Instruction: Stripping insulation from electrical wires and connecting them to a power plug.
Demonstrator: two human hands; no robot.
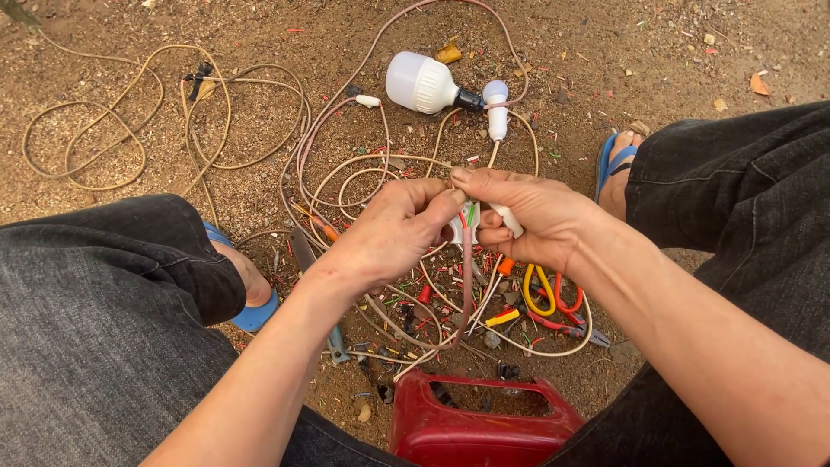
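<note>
Wires, red and green, come out of the pinkish cable (468,277) into a small white plastic fitting (465,227). I pinch this fitting with my left hand (393,229); my right hand (536,212) closes on its other side, so it stays steady above the brown dirt ground (605,52), before the white lamp bulb (421,82).

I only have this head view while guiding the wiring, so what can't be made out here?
Head view only:
- White fitting: mostly covered by the left hand and right hand; where its thin coloured wires end is hidden.
- Scissors: blades lost under the right wrist and cables.
- Red plastic seat: cut off by the bottom edge.
- Wire offcuts on the ground: too small to tell apart.
</note>
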